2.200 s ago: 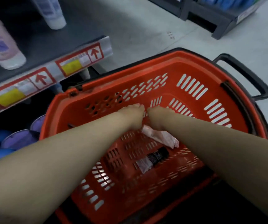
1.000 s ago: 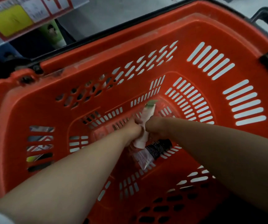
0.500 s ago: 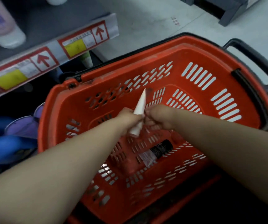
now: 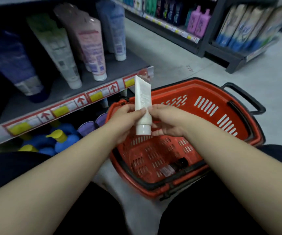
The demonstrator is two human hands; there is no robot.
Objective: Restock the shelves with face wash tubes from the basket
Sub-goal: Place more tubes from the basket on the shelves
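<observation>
I hold a white face wash tube (image 4: 142,106) upright, cap down, above the near left corner of the orange basket (image 4: 210,106). My left hand (image 4: 125,120) grips its lower half with thumb and fingers. My right hand (image 4: 166,121) touches the tube from the right, fingers around its cap end. One dark tube with a clear end (image 4: 172,167) lies on the basket floor. The shelf (image 4: 92,82) at the left carries several standing tubes, cap down, among them a pink tube (image 4: 89,43) and a green-white tube (image 4: 57,48).
A lower shelf under the price strip holds blue bottles with yellow caps (image 4: 57,139) and purple lids (image 4: 86,128). The basket's black handle (image 4: 245,97) sticks out to the right. Across the grey floor stand other racks with bottles (image 4: 198,21). My dark-clothed knees fill the bottom.
Both hands lifted the white tube out of the basket and up toward the shelf edge. My view rose from the basket floor to take in the shelf.
</observation>
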